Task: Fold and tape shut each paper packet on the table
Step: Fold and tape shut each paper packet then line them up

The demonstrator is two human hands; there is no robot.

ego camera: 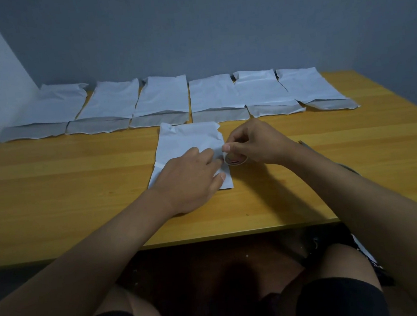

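— Looking down from the head camera, we see one paper packet (pixel 186 144) lying on the wooden table (pixel 79 183), just in front of a row of six more packets (pixel 163 99) by the wall.

— And our hands?

— Our left hand (pixel 191 176) presses flat on the near packet, fingers fairly straight. Our right hand (pixel 253 144) pinches a small tape roll (pixel 235 159) at the packet's right edge — the strip itself we cannot make out.

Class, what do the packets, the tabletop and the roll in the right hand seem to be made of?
Packets: thin white paper, matte, creased and crumpled.
Tabletop: probably wood or wood-look laminate, smooth, with yellowish grain lines.
Roll: likely clear glossy tape; too small to be sure.
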